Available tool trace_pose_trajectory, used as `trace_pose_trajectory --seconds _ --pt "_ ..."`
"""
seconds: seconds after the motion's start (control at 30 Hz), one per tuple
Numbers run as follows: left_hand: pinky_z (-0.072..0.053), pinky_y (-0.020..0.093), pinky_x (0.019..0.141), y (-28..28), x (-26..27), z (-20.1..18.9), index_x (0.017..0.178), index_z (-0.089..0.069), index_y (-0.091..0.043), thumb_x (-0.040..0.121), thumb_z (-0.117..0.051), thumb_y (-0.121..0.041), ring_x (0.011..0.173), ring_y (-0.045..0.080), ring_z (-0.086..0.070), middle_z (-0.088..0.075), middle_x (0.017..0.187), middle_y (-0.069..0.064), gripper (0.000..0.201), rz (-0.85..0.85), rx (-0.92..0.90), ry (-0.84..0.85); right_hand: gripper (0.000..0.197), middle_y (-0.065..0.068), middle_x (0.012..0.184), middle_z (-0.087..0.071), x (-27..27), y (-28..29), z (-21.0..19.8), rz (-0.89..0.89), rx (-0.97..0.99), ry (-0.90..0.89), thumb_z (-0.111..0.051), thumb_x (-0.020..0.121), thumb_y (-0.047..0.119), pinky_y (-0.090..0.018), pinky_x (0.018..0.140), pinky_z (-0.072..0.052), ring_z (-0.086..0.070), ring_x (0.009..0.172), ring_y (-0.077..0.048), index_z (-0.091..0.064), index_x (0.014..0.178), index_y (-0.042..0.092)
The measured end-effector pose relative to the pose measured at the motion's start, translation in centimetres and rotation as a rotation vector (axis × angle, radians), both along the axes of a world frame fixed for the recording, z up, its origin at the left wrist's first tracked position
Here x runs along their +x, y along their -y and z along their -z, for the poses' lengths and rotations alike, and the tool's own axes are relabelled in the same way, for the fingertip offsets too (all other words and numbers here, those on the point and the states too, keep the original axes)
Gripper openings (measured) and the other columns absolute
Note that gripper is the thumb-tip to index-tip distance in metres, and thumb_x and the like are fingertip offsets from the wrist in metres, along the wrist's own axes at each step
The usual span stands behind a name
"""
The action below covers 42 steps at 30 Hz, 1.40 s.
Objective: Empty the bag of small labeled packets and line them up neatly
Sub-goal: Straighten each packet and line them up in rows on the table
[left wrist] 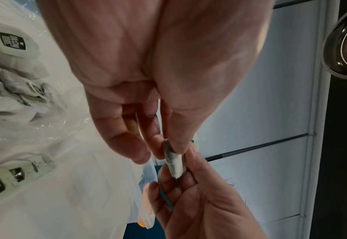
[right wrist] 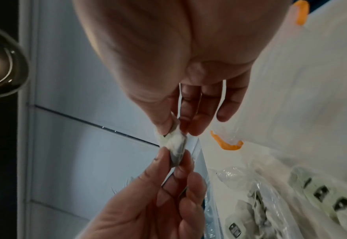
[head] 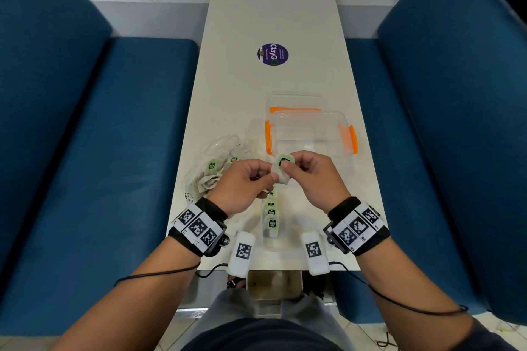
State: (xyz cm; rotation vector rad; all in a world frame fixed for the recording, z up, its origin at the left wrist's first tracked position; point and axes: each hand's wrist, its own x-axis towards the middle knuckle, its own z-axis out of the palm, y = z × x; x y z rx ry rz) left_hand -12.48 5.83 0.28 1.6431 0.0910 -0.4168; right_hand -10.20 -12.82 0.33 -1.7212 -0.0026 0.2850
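I hold a small labelled paper packet (head: 281, 169) between my left hand (head: 245, 185) and my right hand (head: 313, 177), above the long white table (head: 285, 8). A crumpled clear plastic bag (head: 212, 164) lies left; a clear orange-latched box (head: 310, 129) sits behind; a row of packets (head: 271, 215) lies beneath.

A café or diner booth: blue padded benches (head: 119, 151) flank a narrow white table (head: 273, 14) bearing a round ClayGo sticker (head: 273, 54).
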Motion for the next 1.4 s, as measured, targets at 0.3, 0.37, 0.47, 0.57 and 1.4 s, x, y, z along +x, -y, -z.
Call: trace_pose_trajectory --seconds 0.3,0.37,0.47,0.57,1.4 --pt "-0.055 0.027 0.066 0.2 0.2 0.6 0.093 -0.076 -0.018 0.093 -0.074 -0.014 0.075 0.015 -0.065 -0.071 0.081 0.003 0.004 -0.004 0.022 -0.004 0.007 -0.009 0.088 -0.075 0.1 -0.5 0.2 0.059 -0.010 0.083 -0.075 0.092 0.016 -0.038 0.080 -0.057 -0.067 0.079 -0.016 -0.076 0.094 0.023" --pt "-0.055 0.026 0.066 0.1 0.2 0.8 0.093 -0.075 -0.018 0.093 -0.074 -0.014 0.074 0.015 -0.065 -0.072 0.081 0.003 0.003 -0.017 0.022 -0.005 0.006 -0.005 0.086 -0.076 -0.1 -0.4 0.3 0.026 -0.014 0.035 -0.076 0.092 0.018 -0.034 0.078 -0.058 -0.067 0.078 -0.012 -0.076 0.093 0.024" --pt "-0.055 0.023 0.064 0.0 0.1 1.0 0.096 -0.074 -0.018 0.092 -0.075 -0.015 0.074 0.013 -0.066 -0.072 0.081 0.003 0.004 -0.013 0.038 -0.009 0.013 0.008 0.069 -0.068 -0.7 -0.1 0.7 -0.098 -0.118 0.005 -0.073 0.094 0.016 -0.020 0.067 -0.049 -0.059 0.065 -0.007 -0.075 0.081 0.017" --pt "-0.055 0.024 0.061 -0.2 -0.1 1.7 0.101 -0.070 -0.018 0.091 -0.076 -0.013 0.073 0.013 -0.066 -0.073 0.084 0.004 0.012 -0.037 0.080 -0.034 0.021 0.001 0.064 -0.057 -0.9 0.4 1.8 -0.056 -0.156 -0.011 -0.072 0.094 0.018 -0.020 0.059 -0.042 -0.049 0.059 -0.012 -0.070 0.077 0.007" --pt "-0.047 0.022 0.054 -9.4 -4.8 4.8 0.100 -0.072 -0.013 0.095 -0.069 -0.008 0.069 0.014 -0.067 -0.073 0.086 0.006 0.008 -0.326 0.194 -0.144 0.036 0.002 0.069 -0.066 -5.9 -0.2 12.7 -0.424 -0.778 -0.528 -0.076 0.086 0.043 -0.030 0.062 -0.049 -0.062 0.065 -0.016 -0.069 0.071 0.011"
